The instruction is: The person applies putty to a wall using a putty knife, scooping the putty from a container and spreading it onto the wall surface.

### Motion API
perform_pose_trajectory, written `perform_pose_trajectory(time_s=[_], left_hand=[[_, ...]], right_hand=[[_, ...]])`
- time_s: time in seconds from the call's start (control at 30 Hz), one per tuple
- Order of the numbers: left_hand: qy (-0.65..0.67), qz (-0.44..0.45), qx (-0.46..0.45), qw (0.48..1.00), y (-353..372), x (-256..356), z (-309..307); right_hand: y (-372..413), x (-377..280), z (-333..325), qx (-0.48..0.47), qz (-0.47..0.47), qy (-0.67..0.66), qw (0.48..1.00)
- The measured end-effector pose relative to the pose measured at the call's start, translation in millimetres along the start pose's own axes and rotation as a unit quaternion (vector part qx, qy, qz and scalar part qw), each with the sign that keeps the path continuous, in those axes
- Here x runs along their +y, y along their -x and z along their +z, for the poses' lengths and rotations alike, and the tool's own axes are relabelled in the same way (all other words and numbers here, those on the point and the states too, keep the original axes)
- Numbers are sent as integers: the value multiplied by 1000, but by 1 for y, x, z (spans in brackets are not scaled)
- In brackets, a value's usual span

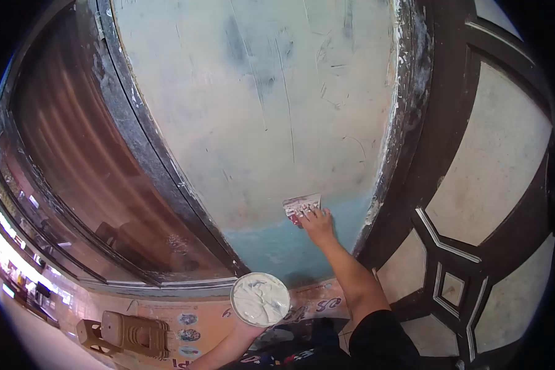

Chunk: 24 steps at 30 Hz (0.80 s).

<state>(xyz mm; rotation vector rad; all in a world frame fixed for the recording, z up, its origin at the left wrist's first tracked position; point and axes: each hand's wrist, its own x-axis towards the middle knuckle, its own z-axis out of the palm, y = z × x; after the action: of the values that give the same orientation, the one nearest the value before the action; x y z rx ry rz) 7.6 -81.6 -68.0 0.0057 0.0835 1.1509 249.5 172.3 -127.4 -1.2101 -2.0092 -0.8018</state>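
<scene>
Low on the pale wall panel (pixel 259 154), we have the flat spreader (pixel 301 202) against the surface, just where the whitish coat above gives way to the blue-green area below. Our right hand (pixel 317 225) grips the spreader from its lower side, fingers bent over its back, and whitish paste is smeared on both the tool and the fingers. Nearer to us, below the panel, our left hand (pixel 248 330) supports a round tub (pixel 260 299) of white paste, its top open towards us; the tub hides most of those fingers, so we cannot tell how they are closed. Worn dark frames run up both sides of the panel, the left frame (pixel 148 129) and the right frame (pixel 406 105) both marked with white. To the left of it we see a brown curtain (pixel 86 123) behind glass, and to the right a dark door (pixel 453 148) with pale insets. Down on the floor, a printed sheet (pixel 209 320) lies beneath the brown plastic stools (pixel 132 333).
</scene>
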Motion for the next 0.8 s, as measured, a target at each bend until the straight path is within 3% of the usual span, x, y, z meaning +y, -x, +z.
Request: perform_pose_trajectory(time_s=[0.13, 0.2, 0.27, 0.37, 0.47, 0.57, 0.6, 0.63, 0.67, 0.73, 0.8], left_hand=[[-110, 28, 68, 991, 1, 0, -6], [-23, 8, -4, 1000, 4, -5, 2], [-59, 18, -2, 998, 2, -1, -8], [-10, 8, 48, 999, 4, -3, 4], [-64, 18, 20, 998, 6, -5, 9], [-59, 22, -7, 998, 7, -2, 7], [-46, 22, -13, 999, 7, -1, 6], [62, -18, -19, 998, 8, 1, 4], [61, -18, -18, 998, 7, 4, -2], [-86, 68, 21, 994, 5, 7, -10], [-49, 62, 20, 997, 3, 8, -10]], right_hand=[[28, -4, 6, -28, -8, 1, 1000], [36, -5, 8, -39, 2, -28, 999], [39, -6, 12, -31, 0, -9, 999], [45, -8, 13, -70, 10, -15, 997], [58, -13, 13, -66, 6, -26, 997], [74, -19, 8, -145, 15, -36, 989], [80, -21, -1, -166, 27, -58, 984], [86, -24, -7, -186, 41, -80, 978], [92, -26, -10, -186, 42, -80, 978], [104, -28, -13, -208, 137, -167, 954], [110, -29, -13, -188, 190, -230, 936]])
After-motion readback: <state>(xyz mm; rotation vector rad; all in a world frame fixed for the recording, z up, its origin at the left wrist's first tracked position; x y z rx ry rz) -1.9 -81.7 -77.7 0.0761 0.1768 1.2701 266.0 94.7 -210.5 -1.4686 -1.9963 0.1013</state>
